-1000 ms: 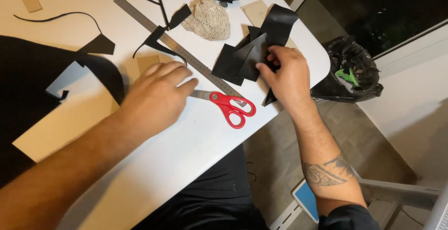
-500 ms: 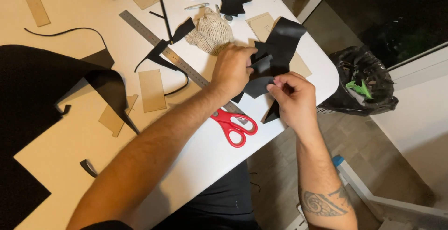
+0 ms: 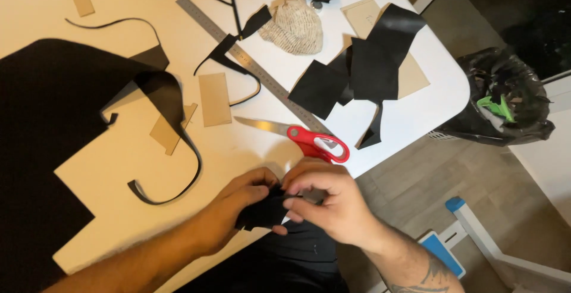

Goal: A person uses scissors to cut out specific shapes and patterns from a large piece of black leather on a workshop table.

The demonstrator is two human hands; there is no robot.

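Small black leather scrap [image 3: 266, 211], pinched at its edges between left hand [image 3: 238, 210] and right hand [image 3: 324, 201] over the white table's [image 3: 250, 150] near edge; likely light, limp, best edge-held; red-handled scissors [image 3: 306, 140] just beyond.

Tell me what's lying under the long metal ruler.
The ruler lies on the white table. A thin black strip crosses it near its upper half; which lies on top is unclear. Its lower end meets the red scissors.
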